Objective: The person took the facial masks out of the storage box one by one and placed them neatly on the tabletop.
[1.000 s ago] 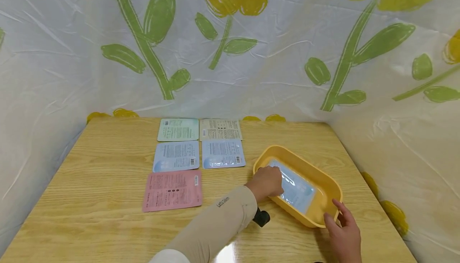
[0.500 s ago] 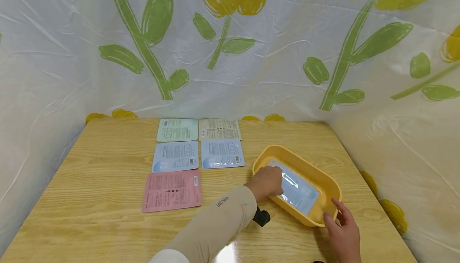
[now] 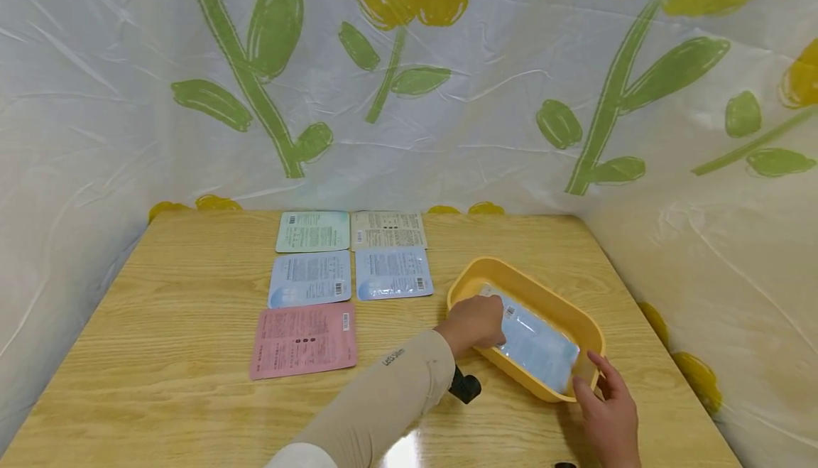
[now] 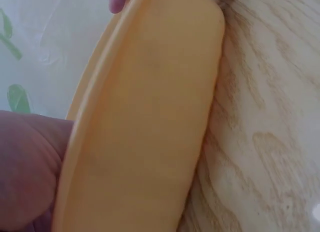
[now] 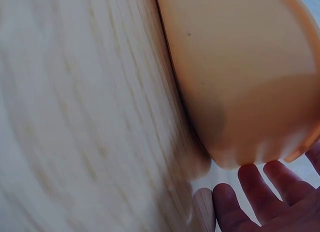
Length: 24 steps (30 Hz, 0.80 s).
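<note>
A yellow plastic tub (image 3: 530, 283) stands slantwise on the right of the table, with light blue face mask sachets (image 3: 540, 347) lying inside. My left hand (image 3: 476, 322) reaches over the tub's near rim onto the sachets' upper left end. Its fingertips are hidden inside, so their hold does not show. At the tub's right end my right hand (image 3: 607, 407) holds the rim, the thumb over the inside. In the right wrist view, several right-hand fingers (image 5: 260, 192) touch the outer wall (image 5: 240, 92). The left wrist view shows the tub's long side wall (image 4: 140, 107) beside my left hand (image 4: 30, 167).
Several sachets lie flat left of the tub: green (image 3: 313, 231), beige (image 3: 388, 231), two blue ones (image 3: 309, 278) and a larger pink one (image 3: 303, 340). A floral curtain (image 3: 409, 99) closes off the back and both sides. A black wrist camera (image 3: 465, 388) sits under my left wrist.
The blue sachet has slid inside the tub toward its lower right end, uncovering a barcode beside my left hand. Both hands and the tub stay nearly in place.
</note>
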{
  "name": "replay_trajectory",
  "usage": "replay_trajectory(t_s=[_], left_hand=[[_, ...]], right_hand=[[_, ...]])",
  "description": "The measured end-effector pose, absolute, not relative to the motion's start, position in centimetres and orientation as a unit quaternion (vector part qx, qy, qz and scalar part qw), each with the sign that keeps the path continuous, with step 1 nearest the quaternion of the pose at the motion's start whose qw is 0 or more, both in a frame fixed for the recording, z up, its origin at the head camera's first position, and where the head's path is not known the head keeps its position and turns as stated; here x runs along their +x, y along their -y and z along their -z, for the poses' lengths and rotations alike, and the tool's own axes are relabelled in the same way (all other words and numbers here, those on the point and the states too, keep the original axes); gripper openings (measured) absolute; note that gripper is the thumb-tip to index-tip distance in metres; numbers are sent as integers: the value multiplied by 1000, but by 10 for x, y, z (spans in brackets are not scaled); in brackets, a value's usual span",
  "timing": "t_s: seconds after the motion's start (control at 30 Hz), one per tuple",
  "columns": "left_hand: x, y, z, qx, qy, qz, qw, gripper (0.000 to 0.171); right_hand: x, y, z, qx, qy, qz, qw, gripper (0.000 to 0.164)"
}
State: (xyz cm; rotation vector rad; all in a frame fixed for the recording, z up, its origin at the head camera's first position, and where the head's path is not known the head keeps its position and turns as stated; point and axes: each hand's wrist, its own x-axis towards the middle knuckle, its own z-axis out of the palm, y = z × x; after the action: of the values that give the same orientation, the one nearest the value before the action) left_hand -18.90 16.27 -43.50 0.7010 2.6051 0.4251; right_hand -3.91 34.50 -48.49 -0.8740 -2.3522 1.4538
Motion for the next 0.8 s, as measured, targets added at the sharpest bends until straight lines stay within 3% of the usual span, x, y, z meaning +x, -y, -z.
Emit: replay_trajectory(t_s=[0.17, 0.47, 0.8], left_hand=[[-190, -161, 437, 256, -924, -202, 197, 45], [-192, -159, 435, 274, -909, -251, 191, 42], [-195, -154, 432, 287, -872, -321, 233, 53]], right_hand=[[-39, -346, 486, -293, 804, -503, 124, 51], [-38, -345, 485, -292, 798, -513, 122, 51], [-38, -344, 483, -291, 799, -514, 113, 52]])
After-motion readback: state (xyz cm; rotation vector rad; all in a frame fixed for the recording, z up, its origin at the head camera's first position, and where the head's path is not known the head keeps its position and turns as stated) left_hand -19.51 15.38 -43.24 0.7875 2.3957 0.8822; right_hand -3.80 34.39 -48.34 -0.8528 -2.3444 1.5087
